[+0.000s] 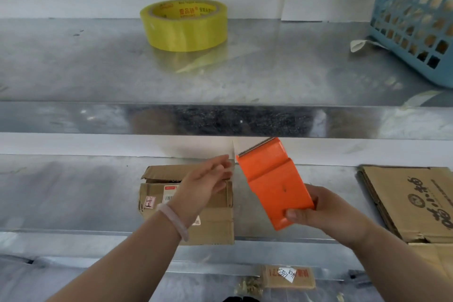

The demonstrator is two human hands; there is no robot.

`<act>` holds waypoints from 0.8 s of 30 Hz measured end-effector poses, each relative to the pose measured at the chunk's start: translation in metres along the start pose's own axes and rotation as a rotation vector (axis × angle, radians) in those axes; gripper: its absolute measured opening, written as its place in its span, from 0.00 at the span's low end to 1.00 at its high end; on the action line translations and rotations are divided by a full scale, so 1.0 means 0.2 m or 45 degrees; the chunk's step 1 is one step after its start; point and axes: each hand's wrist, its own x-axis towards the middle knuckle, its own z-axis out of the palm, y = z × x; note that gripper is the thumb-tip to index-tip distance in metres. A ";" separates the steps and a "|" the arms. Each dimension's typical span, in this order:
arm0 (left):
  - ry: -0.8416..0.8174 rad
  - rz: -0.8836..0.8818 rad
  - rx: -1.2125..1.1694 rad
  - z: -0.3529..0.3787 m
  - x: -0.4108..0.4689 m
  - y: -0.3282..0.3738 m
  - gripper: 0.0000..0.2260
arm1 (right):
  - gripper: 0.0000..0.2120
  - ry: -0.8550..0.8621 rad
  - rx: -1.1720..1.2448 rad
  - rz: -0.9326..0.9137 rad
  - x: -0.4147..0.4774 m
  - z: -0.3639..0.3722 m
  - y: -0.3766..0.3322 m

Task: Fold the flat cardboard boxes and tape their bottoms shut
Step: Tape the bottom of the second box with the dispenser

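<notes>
My right hand (328, 211) grips an orange tape dispenser (274, 184) by its lower end, its serrated blade tilted up and to the left. A strip of clear tape (234, 152) rises by the blade, next to the fingertips of my left hand (206, 181); whether they pinch it I cannot tell. That hand hovers with fingers extended over a folded cardboard box (213, 218) with shipping labels, lying on the lower metal shelf (73, 193). A stack of flat cardboard boxes (411, 201) lies at the right of that shelf.
A yellow tape roll (183, 26) sits on the upper metal shelf (98, 68), with a blue plastic basket (414, 19) at its far right. Tape scraps stick to the shelf edges. A small labelled cardboard piece (289, 277) lies lower down.
</notes>
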 end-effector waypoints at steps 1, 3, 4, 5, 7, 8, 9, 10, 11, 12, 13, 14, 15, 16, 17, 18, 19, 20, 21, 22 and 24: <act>-0.004 -0.015 -0.080 -0.01 0.00 0.04 0.12 | 0.23 -0.004 -0.112 -0.017 -0.01 -0.01 -0.02; -0.036 0.000 -0.159 -0.03 0.00 0.10 0.13 | 0.18 0.021 -0.340 -0.055 -0.01 -0.02 -0.02; -0.073 0.013 -0.166 -0.03 0.00 0.14 0.14 | 0.18 0.041 -0.459 -0.080 -0.01 -0.02 -0.02; -0.119 0.032 -0.148 -0.04 0.00 0.16 0.15 | 0.19 0.063 -0.584 -0.116 -0.01 -0.02 -0.02; -0.275 0.084 -0.018 -0.05 0.00 0.21 0.15 | 0.20 0.091 -0.828 -0.258 -0.01 -0.02 0.00; -0.359 0.108 0.089 -0.06 0.00 0.23 0.15 | 0.19 0.104 -0.947 -0.360 0.00 -0.01 0.01; -0.436 0.133 0.203 -0.06 0.01 0.25 0.14 | 0.17 0.119 -1.042 -0.461 0.00 -0.01 0.01; -0.498 0.159 0.308 -0.05 0.01 0.26 0.14 | 0.15 0.135 -1.098 -0.539 0.00 0.00 0.02; -0.538 0.173 0.378 -0.05 0.01 0.28 0.14 | 0.14 0.148 -1.120 -0.593 0.00 0.01 0.03; -0.563 0.177 0.405 -0.05 0.00 0.29 0.13 | 0.14 0.158 -1.124 -0.627 0.01 0.01 0.03; -0.585 0.177 0.403 -0.04 0.00 0.29 0.14 | 0.15 0.165 -1.124 -0.656 0.01 0.02 0.04; -0.609 0.183 0.392 -0.04 -0.01 0.29 0.16 | 0.15 0.174 -1.129 -0.676 0.01 0.02 0.04; -0.626 0.186 0.382 -0.05 -0.02 0.29 0.19 | 0.15 0.186 -1.135 -0.699 0.00 0.02 0.04; -0.639 0.192 0.372 -0.05 -0.02 0.28 0.21 | 0.14 0.195 -1.144 -0.719 0.00 0.03 0.04; -0.652 0.196 0.361 -0.06 -0.03 0.27 0.22 | 0.12 0.203 -1.161 -0.734 0.00 0.03 0.04; -0.670 0.200 0.372 -0.07 -0.03 0.27 0.22 | 0.12 0.212 -1.189 -0.743 -0.01 0.03 0.05; -0.691 0.199 0.402 -0.07 -0.04 0.27 0.21 | 0.12 0.226 -1.226 -0.762 -0.01 0.03 0.06; -0.699 0.195 0.439 -0.08 -0.04 0.26 0.18 | 0.13 0.247 -1.266 -0.789 -0.01 0.04 0.08; -0.690 0.190 0.464 -0.08 -0.04 0.27 0.14 | 0.15 0.268 -1.295 -0.819 -0.02 0.04 0.09; -0.674 0.190 0.462 -0.08 -0.04 0.26 0.10 | 0.16 0.287 -1.309 -0.842 -0.02 0.04 0.11; -0.656 0.190 0.409 -0.09 -0.04 0.27 0.07 | 0.16 0.323 -1.322 -0.881 -0.02 0.06 0.12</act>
